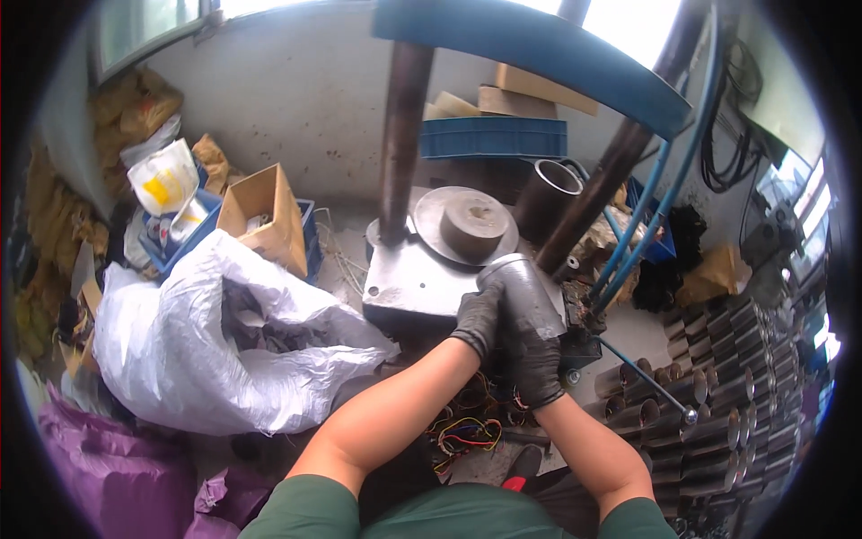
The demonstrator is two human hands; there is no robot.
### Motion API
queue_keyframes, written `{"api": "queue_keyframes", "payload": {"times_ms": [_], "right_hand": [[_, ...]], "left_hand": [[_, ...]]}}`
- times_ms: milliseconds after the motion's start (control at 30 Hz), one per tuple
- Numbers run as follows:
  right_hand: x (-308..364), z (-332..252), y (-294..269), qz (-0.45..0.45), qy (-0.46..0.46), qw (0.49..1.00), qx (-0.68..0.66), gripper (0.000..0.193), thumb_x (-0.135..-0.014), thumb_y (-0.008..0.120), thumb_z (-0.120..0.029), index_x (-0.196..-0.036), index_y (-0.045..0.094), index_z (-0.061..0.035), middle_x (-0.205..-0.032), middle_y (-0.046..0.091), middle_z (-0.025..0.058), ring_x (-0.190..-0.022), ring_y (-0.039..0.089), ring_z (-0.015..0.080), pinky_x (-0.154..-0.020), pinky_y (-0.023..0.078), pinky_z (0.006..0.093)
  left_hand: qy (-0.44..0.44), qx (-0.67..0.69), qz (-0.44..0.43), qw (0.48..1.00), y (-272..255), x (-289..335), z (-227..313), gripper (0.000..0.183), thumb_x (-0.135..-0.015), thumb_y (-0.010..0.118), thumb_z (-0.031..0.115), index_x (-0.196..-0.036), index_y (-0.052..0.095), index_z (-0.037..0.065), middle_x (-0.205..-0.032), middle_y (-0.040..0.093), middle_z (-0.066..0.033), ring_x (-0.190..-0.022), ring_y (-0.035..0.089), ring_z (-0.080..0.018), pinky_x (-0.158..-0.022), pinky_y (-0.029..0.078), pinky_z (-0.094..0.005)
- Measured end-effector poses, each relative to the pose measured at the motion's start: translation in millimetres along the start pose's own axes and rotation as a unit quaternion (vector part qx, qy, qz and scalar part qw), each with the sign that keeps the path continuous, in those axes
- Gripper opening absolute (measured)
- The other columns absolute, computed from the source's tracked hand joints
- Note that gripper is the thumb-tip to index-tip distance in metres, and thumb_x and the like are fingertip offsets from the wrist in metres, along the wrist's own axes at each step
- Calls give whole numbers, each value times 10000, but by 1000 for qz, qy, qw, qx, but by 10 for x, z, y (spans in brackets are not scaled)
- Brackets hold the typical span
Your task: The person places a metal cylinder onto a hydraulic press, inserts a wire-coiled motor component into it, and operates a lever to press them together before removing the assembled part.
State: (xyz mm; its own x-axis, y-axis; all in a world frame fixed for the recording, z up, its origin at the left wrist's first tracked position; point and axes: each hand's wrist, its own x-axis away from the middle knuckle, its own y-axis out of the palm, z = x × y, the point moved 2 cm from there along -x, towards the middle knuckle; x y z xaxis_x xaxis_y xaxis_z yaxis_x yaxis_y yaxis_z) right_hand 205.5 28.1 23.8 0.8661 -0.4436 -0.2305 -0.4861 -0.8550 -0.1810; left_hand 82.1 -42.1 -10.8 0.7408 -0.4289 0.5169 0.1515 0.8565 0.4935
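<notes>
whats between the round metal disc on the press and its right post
In the head view, an open-topped dark metal tube shows between the disc and the right post; its depth is hard to tell.

Press plate [397,280]: bare at its front left, an open way in for the hands [479,320].
Round block [473,235]: stands mid-plate, between left post [402,135] and right post [597,177].
Metal cylinder [528,301]: bars the front right.
Blue beam [539,40]: spans overhead (well above the block, from here).
Rod [643,377]: juts toward the tubes [750,386].
White sack [171,359]: crowds the left.
</notes>
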Motion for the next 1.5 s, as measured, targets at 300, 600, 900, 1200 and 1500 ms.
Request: {"api": "queue_keyframes", "payload": {"times_ms": [300,600,900,1200,1500], "right_hand": [[-633,-866,-37,-61,-103,993,14,397,-945,749,-121,-1309,642,-2,-1205,710,112,-1081,693,191,-881,575,326],[-2275,-1385,769,-252,-402,674,566,84,-859,704,-246,-835,777,-214,-915,741,111,-882,736,293,-788,576,411],[-3412,-1408,696,-275,-451,491,693,231,-922,619,-185,-1082,764,-268,-1013,746,84,-1008,736,280,-886,590,416],[-2063,-1092,435,-3,-586,759,284,373,-968,663,33,-1328,650,-65,-1116,728,106,-1012,717,180,-811,610,356],[968,1815,533,-600,-17,655,459,591,-759,843,-337,-1244,681,-42,-1070,735,209,-967,724,360,-801,593,466]], "left_hand": [[49,223,-160,960,256,-186,390,581,-990,714,417,-1353,595,-21,-1237,685,-169,-1060,691,-333,-911,612,-468],[205,329,-374,843,226,-1020,941,424,-1117,458,421,-1346,598,93,-1395,633,-123,-1293,583,-309,-1063,511,-402],[179,84,-74,978,-86,36,1221,356,-997,656,305,-1116,689,-29,-866,713,-101,-783,698,-196,-686,562,-340],[370,-46,7,928,-590,324,1449,257,-999,659,237,-1041,698,-13,-886,729,-108,-749,693,-182,-663,558,-290],[401,-146,-24,904,-398,662,1373,310,-1001,665,236,-1109,691,-53,-978,748,-170,-901,737,-225,-850,605,-343]]}}
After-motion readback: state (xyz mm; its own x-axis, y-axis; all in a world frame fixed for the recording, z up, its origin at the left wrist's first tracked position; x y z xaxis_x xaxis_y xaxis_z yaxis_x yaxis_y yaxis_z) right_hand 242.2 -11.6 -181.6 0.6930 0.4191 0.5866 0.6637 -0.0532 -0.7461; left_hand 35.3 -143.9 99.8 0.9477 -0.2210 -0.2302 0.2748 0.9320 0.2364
